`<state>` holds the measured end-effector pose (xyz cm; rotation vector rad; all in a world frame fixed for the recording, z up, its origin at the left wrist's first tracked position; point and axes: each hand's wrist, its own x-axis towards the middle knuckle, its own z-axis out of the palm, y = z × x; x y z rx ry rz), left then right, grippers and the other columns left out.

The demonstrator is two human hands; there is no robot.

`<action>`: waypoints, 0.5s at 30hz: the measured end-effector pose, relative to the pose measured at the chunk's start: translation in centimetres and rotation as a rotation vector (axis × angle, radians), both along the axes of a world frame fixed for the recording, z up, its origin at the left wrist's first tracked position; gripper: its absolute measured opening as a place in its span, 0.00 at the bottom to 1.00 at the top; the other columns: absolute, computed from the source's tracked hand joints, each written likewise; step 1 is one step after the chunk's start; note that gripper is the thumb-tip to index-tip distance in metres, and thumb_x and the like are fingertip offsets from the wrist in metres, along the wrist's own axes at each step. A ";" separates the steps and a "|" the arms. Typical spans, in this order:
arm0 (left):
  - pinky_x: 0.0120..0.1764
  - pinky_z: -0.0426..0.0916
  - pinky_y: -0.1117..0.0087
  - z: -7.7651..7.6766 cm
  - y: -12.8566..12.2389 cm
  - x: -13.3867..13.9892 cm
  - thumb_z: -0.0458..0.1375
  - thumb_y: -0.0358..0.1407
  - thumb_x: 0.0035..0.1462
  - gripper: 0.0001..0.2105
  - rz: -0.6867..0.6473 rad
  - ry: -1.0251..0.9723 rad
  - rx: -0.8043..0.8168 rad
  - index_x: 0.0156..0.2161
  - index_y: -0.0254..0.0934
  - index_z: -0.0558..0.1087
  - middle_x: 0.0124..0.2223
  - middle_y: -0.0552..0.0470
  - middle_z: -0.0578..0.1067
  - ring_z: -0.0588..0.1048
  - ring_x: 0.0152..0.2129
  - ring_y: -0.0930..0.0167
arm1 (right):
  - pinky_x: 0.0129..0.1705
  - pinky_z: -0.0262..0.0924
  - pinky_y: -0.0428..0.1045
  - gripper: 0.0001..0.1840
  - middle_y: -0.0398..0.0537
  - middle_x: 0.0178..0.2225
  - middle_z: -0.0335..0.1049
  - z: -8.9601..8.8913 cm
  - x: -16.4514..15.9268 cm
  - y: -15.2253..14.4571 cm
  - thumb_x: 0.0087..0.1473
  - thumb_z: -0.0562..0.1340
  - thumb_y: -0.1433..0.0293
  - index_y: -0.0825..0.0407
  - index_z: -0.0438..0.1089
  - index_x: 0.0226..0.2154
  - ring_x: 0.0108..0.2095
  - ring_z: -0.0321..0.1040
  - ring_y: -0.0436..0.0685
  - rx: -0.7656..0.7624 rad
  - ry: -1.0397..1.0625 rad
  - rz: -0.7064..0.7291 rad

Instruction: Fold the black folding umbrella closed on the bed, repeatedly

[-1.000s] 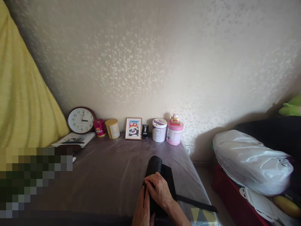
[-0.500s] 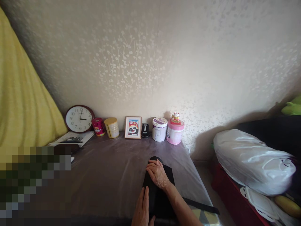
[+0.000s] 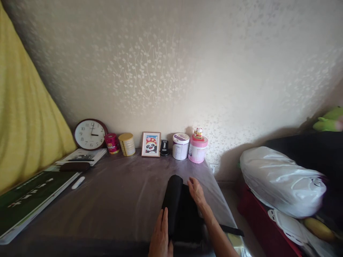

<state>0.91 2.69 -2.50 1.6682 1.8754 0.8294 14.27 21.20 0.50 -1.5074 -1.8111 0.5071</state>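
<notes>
Black roll: a partly rolled sheet of black material (image 3: 175,203) lies on the table (image 3: 118,207) in front of you, toward the right side, its rolled part on the left and a flat part spread to the right

Your left hand: the left hand (image 3: 160,232) rests against the left side of the roll, fingers straight and laid along it, thumb parted from them by the lower end – not closed around it

Your right hand: the right hand (image 3: 197,192) stands apart from the left, fingers bent, just beside the upper right corner of the flat part; whether they touch or pinch that edge, you cannot tell from here

Strap: a black strap (image 3: 232,230) shows past your right forearm and runs across the table's right edge

Back row: along the wall stand a clock (image 3: 91,135) with its hour hand at 3, a pink-red can (image 3: 112,143), a yellow can (image 3: 128,145), a framed panda picture (image 3: 151,144), a small black object (image 3: 164,148) and 2 tubs – a white-and-purple tub (image 3: 180,147) and a pink tub (image 3: 198,152) topped by a cat figurine (image 3: 198,133)

Left side: a green book (image 3: 32,196) lies near the yellow curtain (image 3: 26,117), with a brown case (image 3: 74,166) at its far end and a small white object (image 3: 78,182) just beside it

Right side: beyond the table, a white plastic bag (image 3: 281,182) sits above a red surface (image 3: 254,217)
</notes>
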 end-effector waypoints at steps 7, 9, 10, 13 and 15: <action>0.60 0.49 0.64 -0.2 -0.1 0.1 0.46 0.22 0.42 0.39 0.025 -0.009 0.045 0.62 0.34 0.40 0.65 0.44 0.46 0.46 0.62 0.69 | 0.38 0.61 0.49 0.16 0.50 0.34 0.74 -0.6 3.5 -4.3 0.51 0.52 0.61 0.52 0.70 0.36 0.36 0.71 0.57 -0.115 0.097 -0.026; 0.60 0.48 0.64 -0.4 0.0 0.1 0.46 0.22 0.42 0.39 0.007 -0.001 0.046 0.62 0.32 0.40 0.65 0.44 0.45 0.46 0.62 0.68 | 0.34 0.61 0.49 0.18 0.49 0.30 0.74 -0.6 3.3 -5.6 0.51 0.51 0.59 0.53 0.69 0.37 0.31 0.71 0.57 -0.128 0.097 -0.017; 0.60 0.48 0.64 -0.5 0.0 0.0 0.46 0.22 0.42 0.39 -0.003 0.006 0.038 0.62 0.31 0.40 0.65 0.43 0.45 0.46 0.62 0.68 | 0.32 0.60 0.48 0.19 0.48 0.27 0.73 -0.5 3.1 -6.2 0.52 0.51 0.58 0.53 0.68 0.38 0.29 0.70 0.57 -0.128 0.095 -0.012; 0.60 0.49 0.65 -0.5 0.0 0.1 0.46 0.21 0.43 0.39 0.002 0.031 0.026 0.62 0.30 0.39 0.65 0.42 0.44 0.46 0.62 0.67 | 0.29 0.58 0.48 0.21 0.45 0.24 0.70 0.1 2.6 -7.4 0.52 0.51 0.57 0.54 0.66 0.41 0.26 0.69 0.56 -0.111 0.060 0.006; 0.60 0.49 0.65 -0.4 -0.1 0.2 0.45 0.20 0.43 0.39 0.014 0.037 0.047 0.62 0.30 0.38 0.65 0.41 0.44 0.46 0.62 0.67 | 0.29 0.56 0.48 0.20 0.44 0.23 0.69 0.7 2.4 -7.9 0.52 0.51 0.59 0.54 0.65 0.42 0.26 0.68 0.56 -0.107 0.012 0.013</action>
